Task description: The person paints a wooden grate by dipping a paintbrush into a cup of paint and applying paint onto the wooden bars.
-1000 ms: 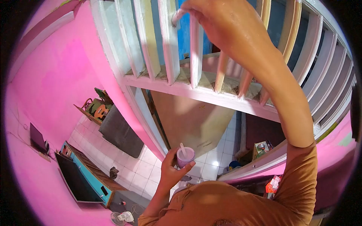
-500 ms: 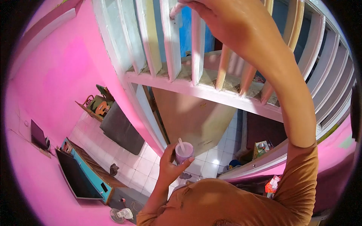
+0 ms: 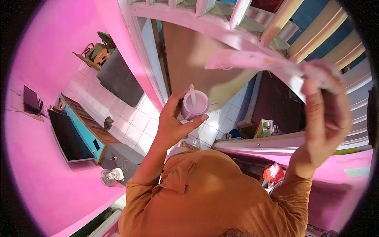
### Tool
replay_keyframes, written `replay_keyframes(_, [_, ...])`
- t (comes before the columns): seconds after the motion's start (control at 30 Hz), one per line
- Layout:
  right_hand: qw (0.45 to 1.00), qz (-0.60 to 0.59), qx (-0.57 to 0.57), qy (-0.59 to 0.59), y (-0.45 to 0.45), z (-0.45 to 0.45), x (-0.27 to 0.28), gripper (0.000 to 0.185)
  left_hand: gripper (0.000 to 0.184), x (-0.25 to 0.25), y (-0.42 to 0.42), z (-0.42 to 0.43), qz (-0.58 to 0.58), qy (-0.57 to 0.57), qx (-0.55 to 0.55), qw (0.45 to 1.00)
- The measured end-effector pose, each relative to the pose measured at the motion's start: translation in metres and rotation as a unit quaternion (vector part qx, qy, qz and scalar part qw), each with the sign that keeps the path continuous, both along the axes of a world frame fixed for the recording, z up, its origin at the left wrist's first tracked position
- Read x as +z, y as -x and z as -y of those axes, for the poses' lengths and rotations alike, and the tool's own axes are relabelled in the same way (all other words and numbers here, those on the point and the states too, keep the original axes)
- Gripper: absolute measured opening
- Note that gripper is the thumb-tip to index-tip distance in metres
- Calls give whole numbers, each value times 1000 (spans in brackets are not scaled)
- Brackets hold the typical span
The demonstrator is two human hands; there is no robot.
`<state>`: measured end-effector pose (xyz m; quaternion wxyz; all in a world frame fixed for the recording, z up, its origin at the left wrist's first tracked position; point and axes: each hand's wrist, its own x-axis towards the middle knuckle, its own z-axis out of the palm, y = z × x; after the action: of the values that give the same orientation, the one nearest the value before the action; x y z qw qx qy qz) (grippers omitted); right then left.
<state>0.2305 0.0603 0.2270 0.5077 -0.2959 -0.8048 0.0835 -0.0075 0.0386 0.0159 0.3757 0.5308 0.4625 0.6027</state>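
My left hand (image 3: pixel 173 122) is wrapped round a small cup (image 3: pixel 190 112) of pale pink paint, in front of my chest. A light stick (image 3: pixel 193 94) stands in the cup. On the right, my raised right hand (image 3: pixel 325 106) pinches the handle of a paintbrush (image 3: pixel 252 60). The brush points left, its bristles coated in pale pink and slightly blurred. Beyond it runs the white-pink ledge (image 3: pixel 189 20) of a slatted opening, with white and cream slats (image 3: pixel 281 21) above.
Below the ledge is a brown door panel (image 3: pixel 189 59). A grey couch (image 3: pixel 120 77), a television (image 3: pixel 71 136) on a teal cabinet and a fan (image 3: pixel 108 176) stand at left. A shelf with small items (image 3: pixel 267 128) is at right.
My right hand has come down from the slats to the right, bringing the brush into full view. The view has tilted downward, and the cup in my left hand appears higher and larger.
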Motion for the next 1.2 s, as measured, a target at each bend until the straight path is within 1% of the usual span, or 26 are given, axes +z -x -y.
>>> replay_keyframes(0.1, [989, -58, 6, 135, 3, -1, -40, 23, 74, -5, -2, -1, 21, 5, -14, 1000])
replay_keyframes(0.17, [974, -106, 22, 201, 3, -9, -73, 25, 74, -8, -5, -2, 38, 3, -31, 999])
replay_keyframes(0.23, [927, -179, 20, 329, 9, -7, -94, 24, 75, -15, -10, -2, 59, -23, -67, 996])
replay_keyframes(0.33, [888, -183, 12, 423, 4, -15, -121, 22, 79, -25, -19, -3, 55, -8, -106, 993])
replay_keyframes(0.4, [858, -193, 21, 476, -5, -20, -138, 23, 77, -33, -29, -3, 64, -4, -127, 990])
replay_keyframes(0.43, [856, -196, 15, 478, -11, -23, -144, 23, 75, -37, -32, -4, 74, -2, -140, 987])
replay_keyframes(0.5, [825, -187, 55, 531, -24, -28, -159, 22, 76, -44, -38, -3, 68, 16, -155, 985])
replay_keyframes(0.53, [824, -184, 74, 531, -29, -29, -165, 20, 76, -48, -40, -2, 61, 29, -164, 984])
replay_keyframes(0.57, [821, -188, 67, 534, -34, -31, -173, 20, 76, -52, -42, -2, 61, 35, -171, 983])
replay_keyframes(0.63, [836, -148, 71, 523, -43, -36, -186, 18, 76, -61, -47, -4, 30, 43, -190, 980])
replay_keyframes(0.67, [840, -114, 26, 529, -42, -36, -189, 22, 76, -66, -50, -5, 31, 46, -197, 979])
replay_keyframes(0.7, [839, -117, 19, 532, -38, -34, -190, 22, 77, -71, -53, -7, 22, 51, -203, 978])
replay_keyframes(0.77, [866, -108, 45, 485, -29, -30, -191, 32, 77, -78, -58, -9, 13, 59, -215, 975])
replay_keyframes(0.8, [858, -77, 16, 508, -27, -28, -186, 43, 77, -80, -61, -10, 13, 69, -225, 972])
replay_keyframes(0.83, [857, -81, 10, 510, -27, -28, -189, 43, 77, -81, -64, -12, 13, 79, -236, 969])
replay_keyframes(0.9, [854, -51, 36, 517, -31, -33, -196, 46, 77, -83, -68, -17, 6, 78, -259, 963])
replay_keyframes(0.93, [868, 6, 9, 497, -33, -36, -196, 40, 76, -83, -69, -19, 0, 74, -275, 959])
replay_keyframes(1.07, [883, 10, -2, 469, -41, -35, -205, 35, 77, -90, -77, -23, -1, 67, -288, 955])
replay_keyframes(1.13, [907, 39, -46, 418, -47, -32, -208, 32, 78, -85, -78, -23, 11, 110, -300, 947])
replay_keyframes(1.2, [902, 35, -58, 427, -49, -27, -199, 30, 78, -85, -79, -24, 16, 122, -309, 943])
